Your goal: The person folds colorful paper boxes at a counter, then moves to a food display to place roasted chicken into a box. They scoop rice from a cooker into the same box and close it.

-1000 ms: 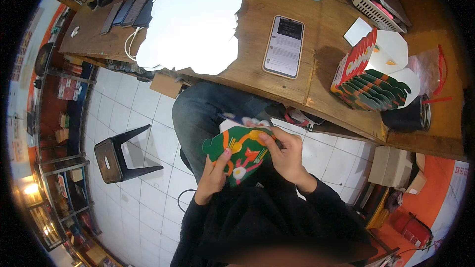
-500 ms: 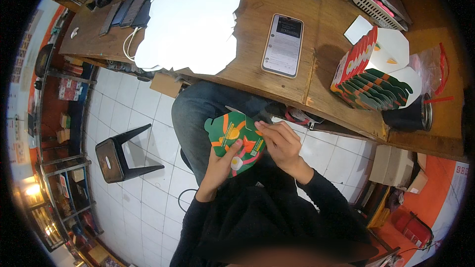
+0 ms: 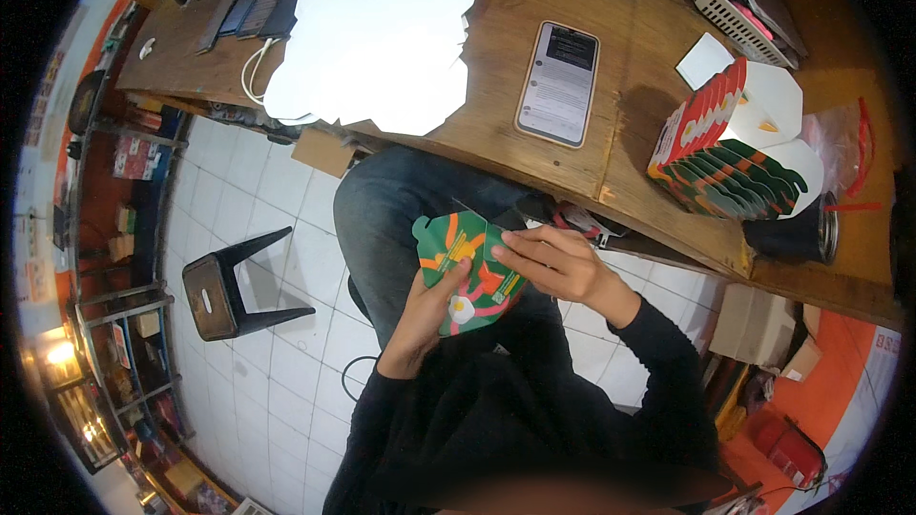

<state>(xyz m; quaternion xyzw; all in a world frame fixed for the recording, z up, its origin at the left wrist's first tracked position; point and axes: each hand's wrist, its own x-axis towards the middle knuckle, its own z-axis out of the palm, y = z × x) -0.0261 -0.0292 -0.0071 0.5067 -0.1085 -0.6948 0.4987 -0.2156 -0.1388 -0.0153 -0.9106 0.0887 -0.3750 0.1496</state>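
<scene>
Over my lap I hold a green paper food box printed with orange, pink and egg-like shapes. My left hand grips its lower left part, the thumb lying across the printed face. At its right edge my right hand pinches the card, fingers bent over the upper right panel. The side of the box turned away from me is hidden. On the table beyond lies a pile of flat white card blanks. To the right, several formed red and green food boxes stand nested together.
A lit phone lies on the wooden table. Beside the nested boxes are a dark can, a plastic bag and a white basket. More phones and cables sit far left. A black stool stands on the tiled floor.
My right fingers have shifted over the upper right edge of the box, and its right panel looks more folded. Both hands and the box have moved slightly right.
</scene>
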